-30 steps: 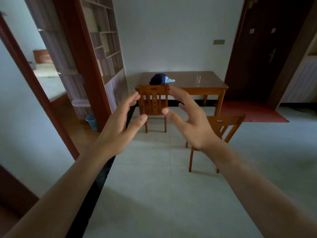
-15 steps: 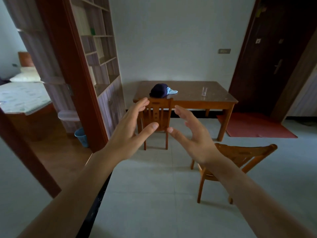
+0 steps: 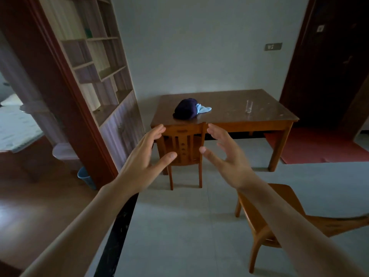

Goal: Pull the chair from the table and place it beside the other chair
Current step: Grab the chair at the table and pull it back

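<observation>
A wooden chair (image 3: pixel 184 144) is pushed in at the front left of a brown wooden table (image 3: pixel 229 108), its slatted back facing me. My left hand (image 3: pixel 145 158) and my right hand (image 3: pixel 225 154) are stretched out in front of it, both open with fingers spread, one on each side of the backrest in the picture, still short of touching it. A second wooden chair (image 3: pixel 283 220) stands on the tiled floor at the lower right, partly hidden behind my right forearm.
On the table lie a dark blue cap (image 3: pixel 186 108) on a light blue cloth and a clear glass (image 3: pixel 249 106). A bookshelf (image 3: pixel 95 62) with a red-brown door frame stands left, a small blue bin (image 3: pixel 85 176) at its foot. A red mat (image 3: pixel 315 144) lies right, by a dark door.
I have moved closer to the table: the chair at the table looms larger and the second chair has slid toward the lower right corner. Both hands stay open and outstretched.
</observation>
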Motion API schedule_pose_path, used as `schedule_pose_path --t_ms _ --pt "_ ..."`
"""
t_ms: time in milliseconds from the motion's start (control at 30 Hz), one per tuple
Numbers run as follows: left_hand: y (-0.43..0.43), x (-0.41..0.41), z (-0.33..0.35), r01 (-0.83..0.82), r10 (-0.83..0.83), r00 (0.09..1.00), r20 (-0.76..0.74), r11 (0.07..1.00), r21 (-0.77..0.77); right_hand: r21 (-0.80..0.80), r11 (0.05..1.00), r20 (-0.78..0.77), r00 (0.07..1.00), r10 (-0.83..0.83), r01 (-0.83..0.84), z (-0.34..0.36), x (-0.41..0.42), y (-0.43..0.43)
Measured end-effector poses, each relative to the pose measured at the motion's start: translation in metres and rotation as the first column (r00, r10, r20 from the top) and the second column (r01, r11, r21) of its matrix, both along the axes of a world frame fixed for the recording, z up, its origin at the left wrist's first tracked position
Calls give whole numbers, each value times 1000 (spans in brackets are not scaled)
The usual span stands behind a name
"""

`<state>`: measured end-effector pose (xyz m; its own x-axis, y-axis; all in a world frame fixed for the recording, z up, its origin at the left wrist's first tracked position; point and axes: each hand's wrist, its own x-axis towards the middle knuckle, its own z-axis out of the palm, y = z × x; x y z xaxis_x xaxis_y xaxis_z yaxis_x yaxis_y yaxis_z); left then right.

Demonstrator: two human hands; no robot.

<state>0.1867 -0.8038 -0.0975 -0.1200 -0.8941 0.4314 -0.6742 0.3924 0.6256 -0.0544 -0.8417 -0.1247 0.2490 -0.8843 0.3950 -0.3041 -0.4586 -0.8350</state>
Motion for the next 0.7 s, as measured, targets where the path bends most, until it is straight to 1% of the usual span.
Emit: schedule_pose_path --t_ms 167,333,400,567,700 --pt "-100 16 4 -34 34 999 18 999 -4 27 999 23 999 35 -36 2 17 -109" --pt "-196 41 -11 -55 55 998 31 998 12 34 998 6 999 46 -46 0 30 -204" --pt "-237 53 -21 -47 47 999 23 999 23 37 999 -20 999 35 -34 -3 35 -243" --pt "-342 82 -47 -14 12 997 70 1000 26 20 999 -122 992 -40 43 -13 59 -334" --pt "-428 105 -55 17 -22 997 78 998 68 57 992 -189 977 -100 112 -19 80 -405"
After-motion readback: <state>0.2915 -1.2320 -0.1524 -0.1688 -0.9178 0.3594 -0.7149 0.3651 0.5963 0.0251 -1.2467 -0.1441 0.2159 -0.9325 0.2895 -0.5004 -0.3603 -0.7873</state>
